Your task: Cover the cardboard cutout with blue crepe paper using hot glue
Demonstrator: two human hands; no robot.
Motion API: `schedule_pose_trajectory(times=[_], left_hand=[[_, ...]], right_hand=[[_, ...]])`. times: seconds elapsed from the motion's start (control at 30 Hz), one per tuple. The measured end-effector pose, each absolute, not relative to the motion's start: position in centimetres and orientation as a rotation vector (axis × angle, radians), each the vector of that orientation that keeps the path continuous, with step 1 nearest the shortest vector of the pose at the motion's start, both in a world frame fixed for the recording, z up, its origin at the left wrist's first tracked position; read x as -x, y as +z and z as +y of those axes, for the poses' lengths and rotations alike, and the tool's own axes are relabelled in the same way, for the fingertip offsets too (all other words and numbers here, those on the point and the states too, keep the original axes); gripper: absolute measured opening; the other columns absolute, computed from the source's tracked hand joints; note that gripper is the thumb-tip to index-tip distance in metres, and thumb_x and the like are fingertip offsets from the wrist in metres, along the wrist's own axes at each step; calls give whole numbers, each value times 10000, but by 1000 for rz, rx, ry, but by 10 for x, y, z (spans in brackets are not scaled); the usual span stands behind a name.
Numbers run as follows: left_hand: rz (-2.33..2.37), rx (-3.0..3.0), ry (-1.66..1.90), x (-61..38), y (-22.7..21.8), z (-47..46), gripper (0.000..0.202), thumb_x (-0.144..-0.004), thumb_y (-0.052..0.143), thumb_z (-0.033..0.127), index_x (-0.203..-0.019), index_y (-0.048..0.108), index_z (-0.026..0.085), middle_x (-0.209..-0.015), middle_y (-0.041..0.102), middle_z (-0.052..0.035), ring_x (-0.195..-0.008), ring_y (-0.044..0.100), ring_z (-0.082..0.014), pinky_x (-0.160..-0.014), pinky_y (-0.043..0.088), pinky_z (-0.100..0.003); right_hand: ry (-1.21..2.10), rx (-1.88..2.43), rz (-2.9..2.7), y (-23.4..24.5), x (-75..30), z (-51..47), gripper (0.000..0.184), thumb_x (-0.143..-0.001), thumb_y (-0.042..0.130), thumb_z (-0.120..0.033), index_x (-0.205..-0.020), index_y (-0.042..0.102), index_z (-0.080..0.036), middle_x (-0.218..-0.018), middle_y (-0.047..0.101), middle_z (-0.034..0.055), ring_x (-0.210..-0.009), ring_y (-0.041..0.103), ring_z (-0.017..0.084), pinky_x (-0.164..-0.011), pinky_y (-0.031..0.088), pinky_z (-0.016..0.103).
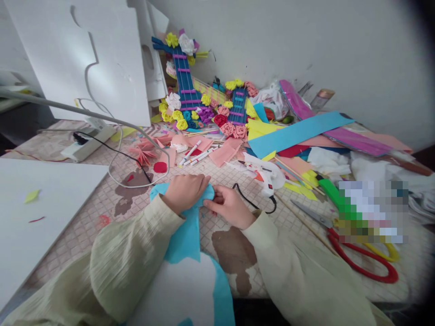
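Head view: both hands are working at a blue-and-white cutout (186,237), which is lying left of the glue gun (267,174) and extending nearer the camera than it. Left hand (185,192) is resting back-up across the cutout's rounded blue top, left of the glue gun; its fingertips are hiding, so can't tell whether they are gripping. Right hand (233,206) is sitting between left hand and glue gun, thumb and fingers pinching the right edge of that same top. Hands are working close together, a small gap showing between them; pale green sleeves (125,262) are covering both forearms. Glue gun is resting on the table (81,226), black cord (274,202) curling on its near side. Left of the glue gun, white markers (202,156) are lying near a red disc (160,167); farther left, a power strip (84,149) is sitting. Behind the glue gun and leftward, two flower-trimmed blue guitar shapes (185,79) are standing near the wall. Behind it and rightward, a long blue strip (299,133) is lying across a pile. Right of and nearer than the glue gun, red-handled scissors (317,217) are lying, a pixelated patch partly covering that area
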State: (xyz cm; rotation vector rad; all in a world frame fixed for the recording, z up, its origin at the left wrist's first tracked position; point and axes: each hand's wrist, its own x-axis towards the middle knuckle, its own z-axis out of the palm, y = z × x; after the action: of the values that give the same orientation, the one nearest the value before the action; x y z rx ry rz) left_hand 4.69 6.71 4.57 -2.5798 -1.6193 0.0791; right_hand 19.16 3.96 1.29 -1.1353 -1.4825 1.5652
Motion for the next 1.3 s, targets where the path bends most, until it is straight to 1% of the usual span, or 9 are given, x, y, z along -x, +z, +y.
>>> schedule_pose_trajectory(times=[0.17, 0.23, 0.4, 0.53, 0.67, 0.8, 1.0, 1.2, 1.3], left_hand=[[-1564, 2588, 103, -43, 44, 70, 436, -931, 193, 315, -871, 591, 145, -755, 655, -100, -687, 630, -277, -538, 420, -340], [-1505, 2608, 110, -43, 44, 71, 415, -927, 205, 293, -902, 591, 142, -772, 654, -103, -683, 628, -272, -528, 418, -331], [-1484, 2616, 119, -44, 44, 70, 412, -925, 204, 276, -923, 591, 133, -776, 652, -108, -684, 629, -266, -526, 421, -320], [-1581, 2595, 81, -45, 43, 69, 442, -932, 191, 302, -861, 593, 131, -743, 652, -99, -675, 634, -247, -551, 429, -308], [-1608, 2596, 44, -45, 43, 68, 457, -933, 180, 307, -834, 590, 131, -732, 652, -102, -678, 636, -244, -559, 424, -301], [-1583, 2635, 27, -45, 45, 67, 427, -923, 201, 294, -857, 589, 126, -740, 646, -116, -671, 628, -247, -557, 423, -312], [-1561, 2630, 118, -49, 45, 64, 401, -921, 198, 258, -933, 573, 116, -797, 652, -126, -699, 631, -277, -556, 435, -338], [-1661, 2597, 3, -48, 44, 64, 450, -933, 180, 300, -823, 582, 130, -727, 650, -108, -682, 637, -255, -564, 438, -323], [-1640, 2584, -19, -47, 43, 64, 453, -932, 178, 296, -822, 584, 127, -716, 650, -107, -662, 634, -258, -545, 427, -320]], right_hand=[[1584, 1122, -1480, 13, -192, 39, 133, -718, 615, -222, -772, 503, -173, -588, 552, -41, -473, 549, 90, -440, 433, 206], [1572, 1116, -1490, 14, -192, 39, 148, -744, 603, -279, -738, 496, -176, -538, 544, -46, -438, 525, 83, -427, 421, 201], [1534, 1174, -1405, 14, -187, 40, 309, -800, 511, -433, -618, 450, -191, -407, 491, -55, -352, 477, 87, -350, 378, 192], [1431, 1219, -1439, 12, -183, 40, 307, -792, 519, -413, -591, 463, -187, -391, 496, -55, -313, 445, 77, -332, 352, 190], [1440, 1233, -1387, 13, -182, 39, 320, -794, 509, -404, -563, 448, -191, -367, 479, -56, -299, 431, 78, -323, 335, 191], [1400, 1252, -1362, 15, -179, 39, 352, -820, 455, -445, -571, 452, -196, -354, 458, -58, -301, 432, 85, -324, 327, 201], [1291, 1358, -1353, 15, -174, 39, 365, -798, 491, -405, -507, 404, -204, -325, 408, -66, -279, 400, 82, -304, 277, 205], [1394, 1266, -1256, 14, -176, 38, 415, -836, 398, -471, -521, 419, -202, -339, 437, -51, -299, 421, 99, -320, 318, 219], [1319, 1287, -1336, 12, -176, 38, 390, -831, 421, -476, -554, 435, -202, -355, 442, -54, -314, 432, 101, -338, 333, 223]])
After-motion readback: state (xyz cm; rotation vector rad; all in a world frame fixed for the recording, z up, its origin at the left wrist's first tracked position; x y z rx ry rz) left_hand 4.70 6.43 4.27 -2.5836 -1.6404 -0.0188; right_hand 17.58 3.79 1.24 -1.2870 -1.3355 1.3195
